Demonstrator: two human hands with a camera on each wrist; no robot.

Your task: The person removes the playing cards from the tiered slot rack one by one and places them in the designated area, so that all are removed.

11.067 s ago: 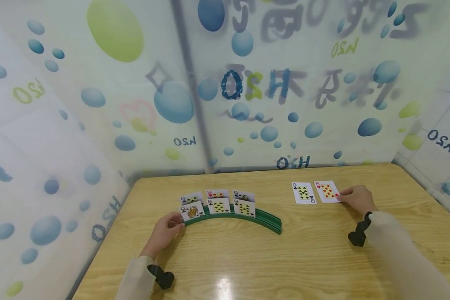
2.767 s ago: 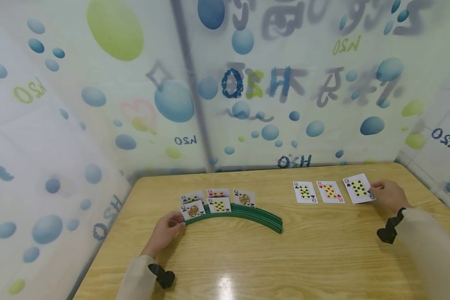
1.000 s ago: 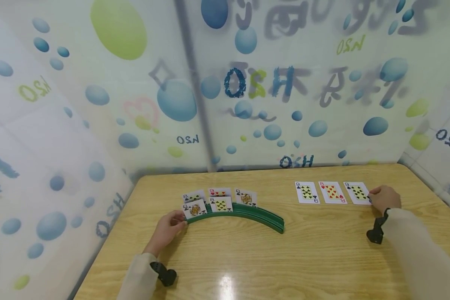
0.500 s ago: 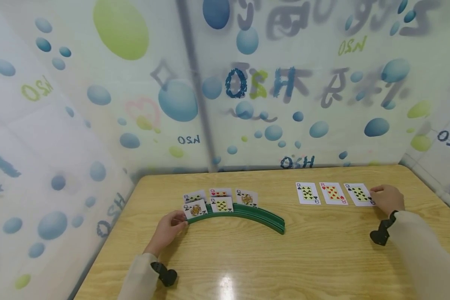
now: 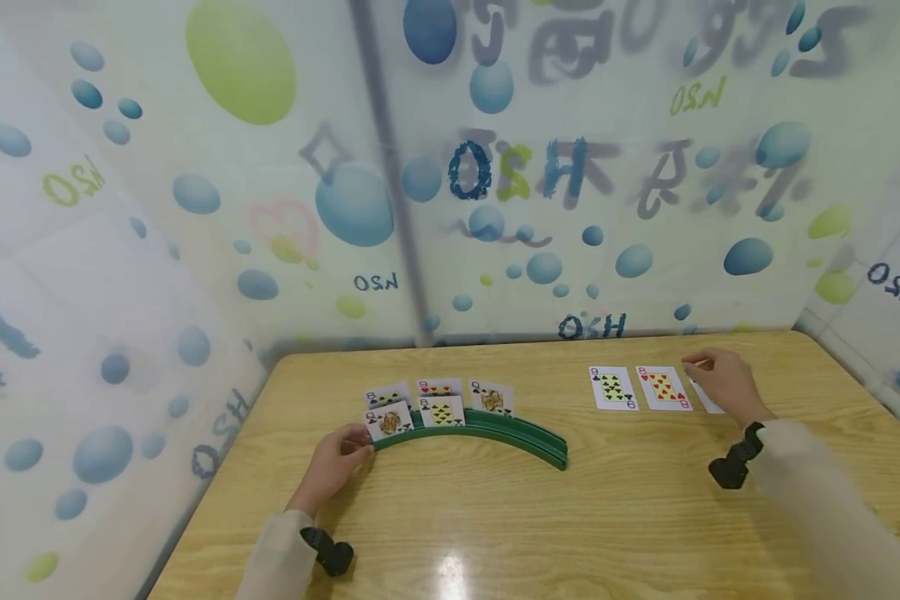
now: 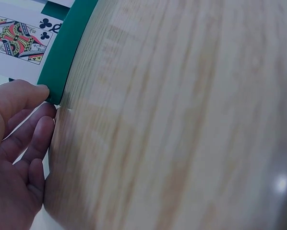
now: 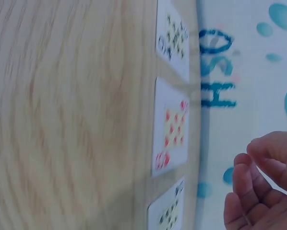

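Observation:
My left hand (image 5: 330, 467) pinches the left end of a curved green card holder (image 5: 543, 443) between thumb and fingers. In its front row stand a queen of clubs (image 6: 19, 39) and a black eight (image 5: 442, 411). A black eight (image 5: 381, 395), a red nine (image 5: 438, 388) and a queen (image 5: 492, 398) stand in the row behind. My right hand (image 5: 727, 387) hovers above the table at the right, fingers loosely bent and nothing between them. Beneath it, partly covered, lies a black nine (image 7: 168, 211). Left of that lie a red eight (image 5: 664, 388) and another black nine (image 5: 613, 388), face up.
The wooden table (image 5: 450, 508) reaches back to a patterned wall (image 5: 495, 283) printed with bubbles and letters. Side walls flank the table on the left and right.
The rightmost black nine came from the holder's front row to the table, in my right hand. That hand has since let go and moved left over the cards. My left hand stays put.

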